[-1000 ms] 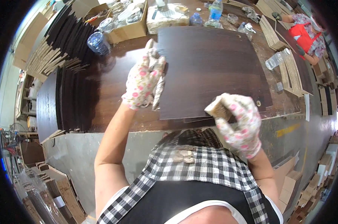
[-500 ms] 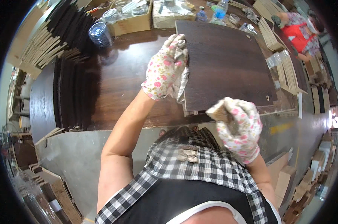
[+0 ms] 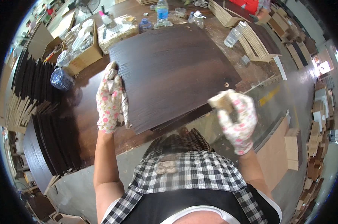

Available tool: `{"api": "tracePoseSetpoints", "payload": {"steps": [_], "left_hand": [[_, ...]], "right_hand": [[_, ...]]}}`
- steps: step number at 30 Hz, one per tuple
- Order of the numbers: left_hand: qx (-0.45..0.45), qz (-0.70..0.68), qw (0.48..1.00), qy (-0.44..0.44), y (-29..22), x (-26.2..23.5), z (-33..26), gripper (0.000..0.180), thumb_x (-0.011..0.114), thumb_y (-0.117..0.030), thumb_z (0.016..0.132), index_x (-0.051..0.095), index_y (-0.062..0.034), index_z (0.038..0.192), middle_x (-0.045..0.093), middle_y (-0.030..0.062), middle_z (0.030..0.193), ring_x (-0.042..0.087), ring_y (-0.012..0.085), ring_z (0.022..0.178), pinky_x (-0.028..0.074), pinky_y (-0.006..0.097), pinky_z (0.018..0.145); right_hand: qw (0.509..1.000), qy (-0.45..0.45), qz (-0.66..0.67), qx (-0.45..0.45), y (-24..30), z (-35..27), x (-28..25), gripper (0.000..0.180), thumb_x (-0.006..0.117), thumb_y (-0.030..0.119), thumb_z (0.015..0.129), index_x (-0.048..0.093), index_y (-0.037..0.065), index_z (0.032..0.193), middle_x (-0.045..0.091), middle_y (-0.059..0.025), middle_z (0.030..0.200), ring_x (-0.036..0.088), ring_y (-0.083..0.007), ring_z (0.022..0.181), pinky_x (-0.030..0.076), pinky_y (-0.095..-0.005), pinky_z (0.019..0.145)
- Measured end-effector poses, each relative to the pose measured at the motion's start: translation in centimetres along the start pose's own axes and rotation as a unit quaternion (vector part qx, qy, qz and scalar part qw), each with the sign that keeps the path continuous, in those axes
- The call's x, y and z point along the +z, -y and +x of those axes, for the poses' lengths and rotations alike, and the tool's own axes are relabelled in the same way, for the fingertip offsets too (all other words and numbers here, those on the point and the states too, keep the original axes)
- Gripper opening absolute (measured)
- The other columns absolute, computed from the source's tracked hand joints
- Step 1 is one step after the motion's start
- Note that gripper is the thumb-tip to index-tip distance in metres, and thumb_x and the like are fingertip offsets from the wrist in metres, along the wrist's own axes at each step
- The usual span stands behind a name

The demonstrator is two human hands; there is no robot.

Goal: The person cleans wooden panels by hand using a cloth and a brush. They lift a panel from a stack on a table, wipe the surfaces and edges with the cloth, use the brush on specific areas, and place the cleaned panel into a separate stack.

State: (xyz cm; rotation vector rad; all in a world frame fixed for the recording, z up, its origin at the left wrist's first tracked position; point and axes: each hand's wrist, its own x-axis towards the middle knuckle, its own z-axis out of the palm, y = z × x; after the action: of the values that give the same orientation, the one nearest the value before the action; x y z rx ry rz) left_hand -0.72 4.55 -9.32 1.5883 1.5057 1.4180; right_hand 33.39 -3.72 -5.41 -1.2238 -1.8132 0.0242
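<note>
Big dark wood-grain panel (image 3: 176, 74) now swung round vs 1 s ago: then lying squarer to the bench edge, near side running roughly 9-to-3; now skewed, near corner pointing to 6 o'clock and overhanging the bench edge towards the checked apron (image 3: 184, 175). Also sitting larger and more central in view, top edge up near 12. Left hand (image 3: 110, 99), floral glove, clamped along the panel's 9 o'clock edge, fingers over the top face, thumb side wrapped round the rim, w/ a bit of grey cloth or film trailing under the palm; same edge gripped as 0.5 s ago, so prob. the hand doing the turning. Right hand (image 3: 236, 117), matching glove, lifted off at 4 o'clock of the panel, closed tight round a small pale block (image 3: 222, 101), maybe a sanding block or sponge, can't tell which; not touching the panel, blurred. Read: panel being repositioned to bring a fresh edge or corner w/in reach of the block, rubbing not under way this instant. Small round hole (image 3: 226, 84) near the panel's 3 o'clock corner. More dark boards (image 3: 45, 142) stacked at 8 o'clock on the bench, cardboard box (image 3: 83, 56) at 10, plastic bottles (image 3: 161, 11) at 12.
</note>
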Motion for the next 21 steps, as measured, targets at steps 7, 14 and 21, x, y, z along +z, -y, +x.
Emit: {"api": "tracePoseSetpoints", "payload": {"steps": [7,14,21], "left_hand": [[-0.052,-0.023,0.998,-0.001,0.8,-2.1,-0.3,0.045,0.050,-0.010,0.104,0.044,0.0018,0.147,0.051,0.0123,0.148,0.047,0.0167,0.135,0.036,0.030,0.112],[0.007,-0.026,0.997,-0.074,-7.7,-8.2,3.4,0.034,0.050,-0.010,0.103,0.057,0.0042,0.134,0.066,0.0111,0.122,0.063,0.0162,0.107,0.050,0.028,0.096],[0.220,0.003,0.851,0.477,-11.6,4.7,5.4,0.057,0.070,-0.028,0.085,0.056,-0.0113,0.137,0.050,0.0149,0.147,0.047,0.0334,0.136,0.032,0.054,0.113]], "right_hand": [[0.996,-0.004,-0.084,-0.009,-2.5,0.4,-1.3,0.050,0.078,0.014,0.078,0.066,0.011,0.127,0.063,-0.0128,0.109,0.065,-0.0262,0.096,0.057,-0.0374,0.081],[0.941,-0.080,0.289,0.158,-6.2,2.1,-4.6,0.043,0.073,-0.005,0.078,0.066,0.003,0.120,0.067,-0.0102,0.110,0.065,-0.0234,0.100,0.054,-0.0352,0.089],[0.794,0.291,0.523,-0.109,-4.3,8.2,0.1,0.038,0.078,0.012,0.077,0.069,0.003,0.113,0.069,-0.0133,0.105,0.068,-0.0260,0.097,0.055,-0.0366,0.088]]}}
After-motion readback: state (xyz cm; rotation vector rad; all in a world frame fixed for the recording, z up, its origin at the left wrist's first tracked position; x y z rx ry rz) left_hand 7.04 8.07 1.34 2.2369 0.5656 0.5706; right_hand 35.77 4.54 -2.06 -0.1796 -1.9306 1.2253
